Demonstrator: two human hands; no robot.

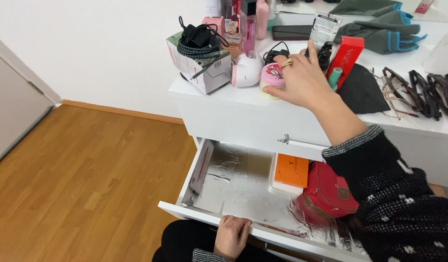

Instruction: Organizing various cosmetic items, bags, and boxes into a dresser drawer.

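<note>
— Head view: where's your right hand [304,80]?

— Up on the white table [243,104], fingers spread and curved over the small pink jar [272,77], fingertips touching its lid and near side, not yet closed around it.

— And your left hand [232,235]?

— Low down, fingers curled shut over the front edge of the open drawer [233,182], well apart from the jar. An orange box [291,170] and red pouch [330,194] lie inside.

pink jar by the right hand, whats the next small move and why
Probably close the right hand around the pink jar and lift it. The fingertips already rest on its lid at the dresser top's front edge, and the left hand holds the front of the open drawer, which has bare lined space beside the orange box.
</note>
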